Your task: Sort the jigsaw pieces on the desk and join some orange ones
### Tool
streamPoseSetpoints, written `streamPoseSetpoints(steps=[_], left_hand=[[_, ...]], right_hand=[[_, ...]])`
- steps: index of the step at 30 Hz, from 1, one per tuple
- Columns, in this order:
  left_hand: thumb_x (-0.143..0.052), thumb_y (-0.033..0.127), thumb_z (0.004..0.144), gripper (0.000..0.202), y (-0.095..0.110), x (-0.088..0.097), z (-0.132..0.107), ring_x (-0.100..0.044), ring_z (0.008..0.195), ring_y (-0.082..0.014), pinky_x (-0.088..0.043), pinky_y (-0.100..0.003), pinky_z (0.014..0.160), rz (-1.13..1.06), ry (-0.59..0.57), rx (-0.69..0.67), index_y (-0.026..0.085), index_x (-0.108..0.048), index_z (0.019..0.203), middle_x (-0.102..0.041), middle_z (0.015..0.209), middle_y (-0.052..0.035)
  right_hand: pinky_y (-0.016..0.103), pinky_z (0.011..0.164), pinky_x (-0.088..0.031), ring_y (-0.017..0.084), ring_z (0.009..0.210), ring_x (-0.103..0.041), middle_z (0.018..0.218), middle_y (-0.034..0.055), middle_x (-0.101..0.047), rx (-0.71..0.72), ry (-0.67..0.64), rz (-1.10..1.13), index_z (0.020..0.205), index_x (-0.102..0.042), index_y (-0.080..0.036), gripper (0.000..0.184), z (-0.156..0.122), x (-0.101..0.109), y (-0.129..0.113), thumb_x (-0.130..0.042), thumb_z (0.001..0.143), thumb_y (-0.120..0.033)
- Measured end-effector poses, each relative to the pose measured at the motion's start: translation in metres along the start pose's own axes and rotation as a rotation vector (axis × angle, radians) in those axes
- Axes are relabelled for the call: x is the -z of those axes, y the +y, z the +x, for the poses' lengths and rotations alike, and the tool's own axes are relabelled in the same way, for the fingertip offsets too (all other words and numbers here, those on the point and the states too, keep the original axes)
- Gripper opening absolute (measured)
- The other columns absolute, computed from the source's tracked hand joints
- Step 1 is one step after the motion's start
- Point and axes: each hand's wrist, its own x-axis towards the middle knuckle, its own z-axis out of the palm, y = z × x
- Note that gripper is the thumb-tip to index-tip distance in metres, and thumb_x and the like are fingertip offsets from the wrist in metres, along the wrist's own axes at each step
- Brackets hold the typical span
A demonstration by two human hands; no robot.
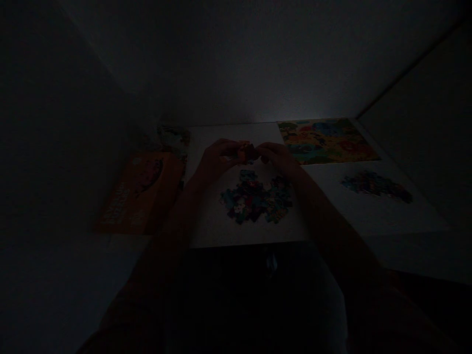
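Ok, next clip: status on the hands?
Left hand, right hand both on a jigsaw piece. Loose jigsaw pieces heaped below, apart from the hands. View very dark.

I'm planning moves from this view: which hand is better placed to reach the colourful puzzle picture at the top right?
Probably the right hand: it sits closest to the colourful puzzle picture. The left hand lies farther off, beyond the puzzle piece held between them.

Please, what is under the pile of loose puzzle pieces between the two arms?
The pile of jigsaw pieces lies on a white sheet, which shows around it. The part directly beneath the pieces is covered, so it cannot be seen.
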Motion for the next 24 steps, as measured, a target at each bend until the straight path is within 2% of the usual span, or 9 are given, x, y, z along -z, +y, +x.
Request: streamPoseSetpoints(steps=[3, 6, 8, 13, 17, 19, 21, 23, 24], left_hand=[[-0.106, 0.032, 0.099, 0.052, 0.0, -0.007, -0.001, -0.084, 0.126, -0.0235, -0.071, -0.032, 0.104, 0.085, 0.003, 0.0, 0.026, -0.089, 0.148, -0.085, 0.146, -0.0122], [-0.11, 0.031, 0.093, 0.069, 0.001, -0.012, -0.002, -0.084, 0.118, -0.0218, -0.069, -0.029, 0.094, 0.124, 0.038, 0.07, 0.024, -0.083, 0.156, -0.086, 0.143, -0.0124], [-0.112, 0.031, 0.091, 0.074, 0.003, -0.013, -0.003, -0.083, 0.11, -0.0204, -0.067, -0.029, 0.092, 0.15, 0.014, 0.118, 0.024, -0.081, 0.158, -0.087, 0.139, -0.0114], [-0.113, 0.036, 0.091, 0.067, 0.01, -0.012, -0.004, -0.081, 0.104, -0.0197, -0.064, -0.03, 0.089, 0.151, -0.033, 0.136, 0.023, -0.084, 0.15, -0.087, 0.134, -0.0099], [-0.113, 0.04, 0.091, 0.061, 0.015, -0.015, -0.001, -0.081, 0.102, -0.0207, -0.063, -0.032, 0.09, 0.162, -0.021, 0.16, 0.023, -0.086, 0.143, -0.088, 0.127, -0.0087], [-0.107, 0.043, 0.096, 0.052, 0.018, -0.014, 0.002, -0.081, 0.104, -0.0222, -0.063, -0.033, 0.092, 0.197, 0.046, 0.226, 0.022, -0.087, 0.139, -0.088, 0.124, -0.0089], [-0.092, 0.046, 0.108, 0.038, 0.02, -0.008, 0.004, -0.082, 0.11, -0.0242, -0.065, -0.035, 0.098, 0.241, 0.127, 0.327, 0.021, -0.087, 0.135, -0.088, 0.123, -0.0098], [-0.091, 0.046, 0.105, 0.042, 0.017, 0.002, 0.006, -0.082, 0.113, -0.0278, -0.067, -0.04, 0.102, 0.322, 0.2, 0.424, 0.02, -0.086, 0.138, -0.087, 0.128, -0.0119], [-0.091, 0.045, 0.102, 0.047, 0.014, 0.007, 0.006, -0.081, 0.12, -0.0311, -0.067, -0.044, 0.108, 0.385, 0.205, 0.45, 0.02, -0.085, 0.141, -0.086, 0.137, -0.0142]], right_hand=[[0.04, 0.08, -0.055, 0.023, 0.081, -0.065, 0.096, 0.0071, -0.085, -0.005, -0.042, -0.015, 0.095, -0.087, -0.028, 0.05, -0.001, 0.0, -0.001, -0.084, 0.094, -0.078], [0.04, 0.079, -0.054, 0.024, 0.082, -0.066, 0.09, 0.0062, -0.082, 0.002, -0.088, -0.064, 0.098, -0.088, -0.028, 0.057, -0.003, -0.001, -0.004, -0.083, 0.096, -0.085], [0.04, 0.081, -0.055, 0.024, 0.084, -0.067, 0.088, 0.0055, -0.08, 0.019, -0.112, -0.076, 0.098, -0.088, -0.027, 0.062, -0.004, -0.002, -0.006, -0.082, 0.096, -0.089], [0.043, 0.094, -0.062, 0.026, 0.092, -0.073, 0.098, 0.0066, -0.084, 0.077, -0.129, -0.03, 0.099, -0.088, -0.025, 0.058, -0.007, -0.006, -0.006, -0.088, 0.094, -0.083], [0.044, 0.095, -0.064, 0.028, 0.098, -0.077, 0.104, 0.0076, -0.087, 0.1, -0.147, -0.061, 0.102, -0.088, -0.026, 0.057, -0.006, -0.005, -0.004, -0.09, 0.094, -0.083], [0.045, 0.095, -0.065, 0.028, 0.097, -0.076, 0.102, 0.0072, -0.087, 0.115, -0.122, -0.073, 0.101, -0.085, -0.027, 0.062, -0.003, -0.003, -0.004, -0.088, 0.095, -0.089], [0.045, 0.095, -0.065, 0.027, 0.095, -0.076, 0.097, 0.0062, -0.084, 0.129, -0.061, -0.063, 0.097, -0.08, -0.028, 0.07, 0.0, 0.004, -0.004, -0.083, 0.094, -0.098], [0.044, 0.095, -0.065, 0.026, 0.095, -0.075, 0.096, 0.0055, -0.08, 0.141, 0.041, -0.058, 0.095, -0.076, -0.029, 0.075, -0.001, 0.017, -0.004, -0.078, 0.093, -0.104], [0.044, 0.095, -0.066, 0.026, 0.095, -0.075, 0.096, 0.0056, -0.079, 0.149, 0.105, -0.064, 0.095, -0.074, -0.029, 0.076, -0.004, 0.028, -0.003, -0.077, 0.093, -0.106]])
